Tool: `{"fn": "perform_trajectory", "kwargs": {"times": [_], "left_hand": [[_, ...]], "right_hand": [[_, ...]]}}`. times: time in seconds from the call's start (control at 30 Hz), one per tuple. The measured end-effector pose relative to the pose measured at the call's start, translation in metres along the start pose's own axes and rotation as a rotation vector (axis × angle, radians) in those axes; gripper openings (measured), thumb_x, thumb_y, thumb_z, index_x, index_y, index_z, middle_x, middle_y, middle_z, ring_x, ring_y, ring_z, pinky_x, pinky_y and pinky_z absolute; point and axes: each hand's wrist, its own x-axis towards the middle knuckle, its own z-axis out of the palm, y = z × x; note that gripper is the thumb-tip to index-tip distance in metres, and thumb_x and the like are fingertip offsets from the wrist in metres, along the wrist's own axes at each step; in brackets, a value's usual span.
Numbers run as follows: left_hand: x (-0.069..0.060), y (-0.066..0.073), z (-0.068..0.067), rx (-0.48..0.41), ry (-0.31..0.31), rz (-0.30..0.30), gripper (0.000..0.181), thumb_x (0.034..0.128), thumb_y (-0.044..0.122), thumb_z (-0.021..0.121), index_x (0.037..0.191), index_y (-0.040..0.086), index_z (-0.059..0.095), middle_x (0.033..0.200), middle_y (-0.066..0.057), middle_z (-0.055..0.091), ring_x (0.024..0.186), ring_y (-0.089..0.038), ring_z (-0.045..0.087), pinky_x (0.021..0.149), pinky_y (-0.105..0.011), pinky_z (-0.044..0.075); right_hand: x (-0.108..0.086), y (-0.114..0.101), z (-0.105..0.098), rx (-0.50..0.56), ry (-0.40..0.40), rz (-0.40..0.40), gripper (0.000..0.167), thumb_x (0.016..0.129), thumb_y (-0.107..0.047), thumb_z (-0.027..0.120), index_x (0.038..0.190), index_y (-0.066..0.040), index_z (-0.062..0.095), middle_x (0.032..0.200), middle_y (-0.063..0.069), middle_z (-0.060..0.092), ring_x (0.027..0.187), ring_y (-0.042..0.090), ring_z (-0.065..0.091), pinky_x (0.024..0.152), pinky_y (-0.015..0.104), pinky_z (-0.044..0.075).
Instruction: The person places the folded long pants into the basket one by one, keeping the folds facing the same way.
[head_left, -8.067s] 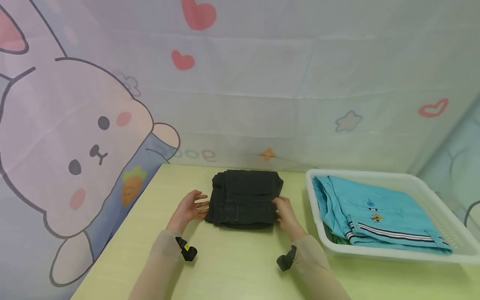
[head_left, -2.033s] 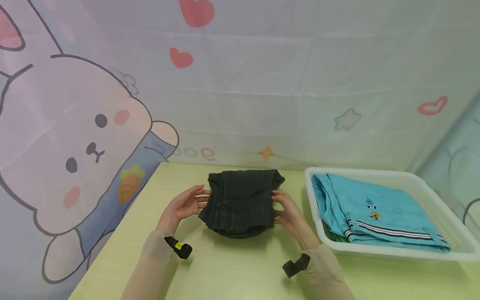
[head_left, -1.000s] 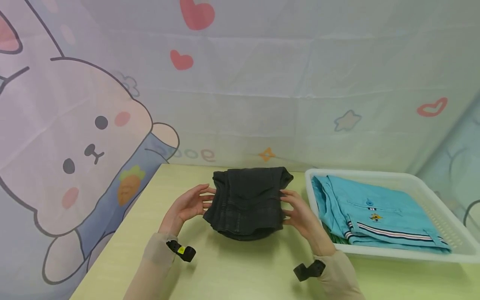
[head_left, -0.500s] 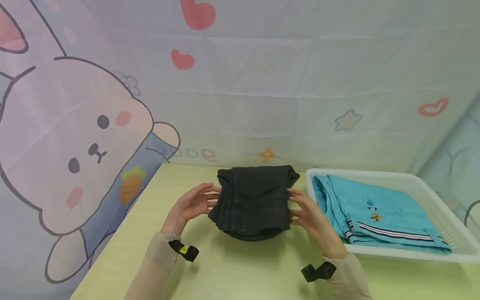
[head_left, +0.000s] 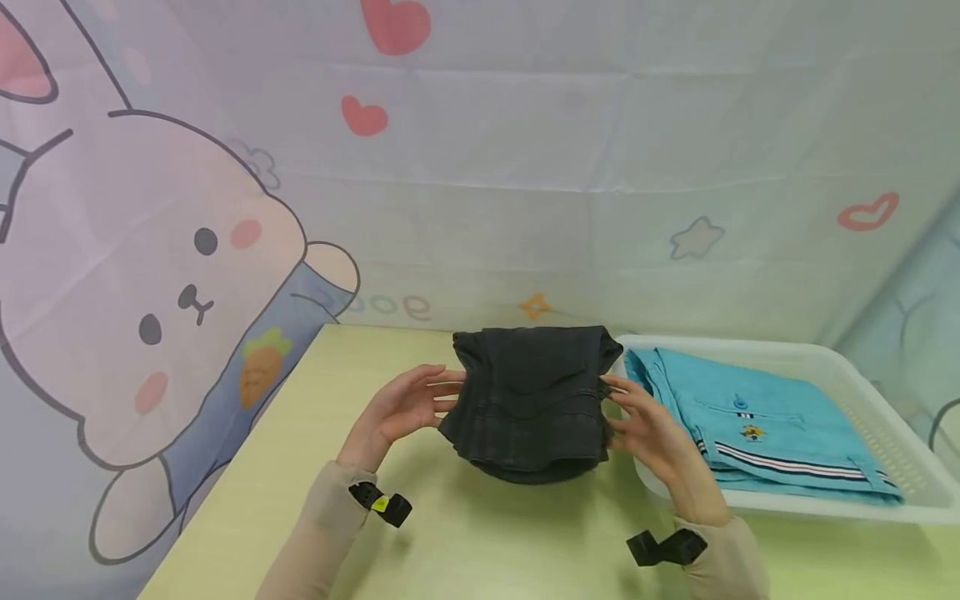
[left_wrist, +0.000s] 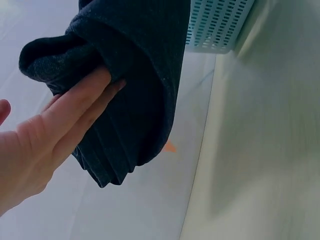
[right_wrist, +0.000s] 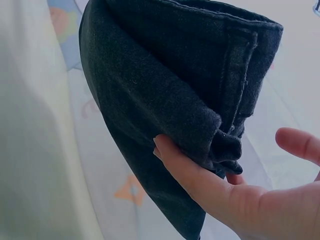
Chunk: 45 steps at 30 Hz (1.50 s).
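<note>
Between my two hands hangs a folded pair of dark trousers, raised off the table with a shadow below. My left hand supports their left side; in the left wrist view its straight fingers press into the folds, thumb apart. On the opposite side my right hand bears the other end. The right wrist view shows its extended fingers against the cloth, the thumb standing away, and the waistband above. Some fingertips are hidden by the fabric.
To the right stands a white plastic basket holding folded light-blue trousers with a striped waistband. My right hand overlaps its left rim in the head view. A printed cloth backdrop hangs behind the pale table.
Earlier the dark trousers lay on the table with my hands at their sides. They have since been lifted and carried right, toward the basket, both hands moving along. The light-blue trousers stay put.
</note>
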Motion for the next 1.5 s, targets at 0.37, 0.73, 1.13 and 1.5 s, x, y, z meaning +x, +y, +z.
{"fn": "perform_trajectory", "kwargs": {"times": [0.37,0.73,1.13,1.5], "left_hand": [[0.007,-0.009,0.011,-0.051,-0.08,0.013,0.053,0.0966,0.026,0.023,0.141,-0.003,0.015,0.12,-0.002,0.049,0.105,-0.017,0.049,0.082,-0.032,0.044],[0.013,-0.017,0.023,-0.097,-0.135,-0.016,0.055,0.0954,0.026,0.023,0.142,-0.001,0.01,0.137,-0.008,0.03,0.111,-0.016,0.046,0.086,-0.031,0.041],[0.022,-0.025,0.037,-0.115,-0.176,-0.031,0.056,0.0945,0.025,0.024,0.142,-0.001,0.011,0.138,-0.009,0.03,0.111,-0.016,0.045,0.085,-0.03,0.041],[0.03,-0.032,0.045,-0.125,-0.17,-0.036,0.057,0.0934,0.027,0.025,0.142,0.0,0.013,0.146,-0.013,0.019,0.111,-0.016,0.043,0.086,-0.031,0.039]], "right_hand": [[-0.009,-0.002,-0.02,-0.028,-0.058,-0.007,0.035,0.097,-0.022,0.023,0.132,-0.023,0.019,0.142,0.006,-0.01,0.1,0.021,0.03,0.074,0.037,0.029],[-0.021,-0.006,-0.039,-0.06,-0.067,0.034,0.039,0.098,-0.023,0.021,0.136,-0.023,0.013,0.139,0.005,-0.008,0.106,0.019,0.031,0.077,0.038,0.028],[-0.038,-0.007,-0.056,0.052,-0.122,0.036,0.035,0.099,-0.021,0.017,0.133,-0.029,0.023,0.128,-0.002,0.002,0.1,0.014,0.034,0.073,0.036,0.028],[-0.046,-0.014,-0.069,0.155,-0.213,0.041,0.037,0.098,-0.017,0.012,0.131,-0.028,0.024,0.129,-0.003,0.003,0.107,0.015,0.043,0.075,0.034,0.035]]}}
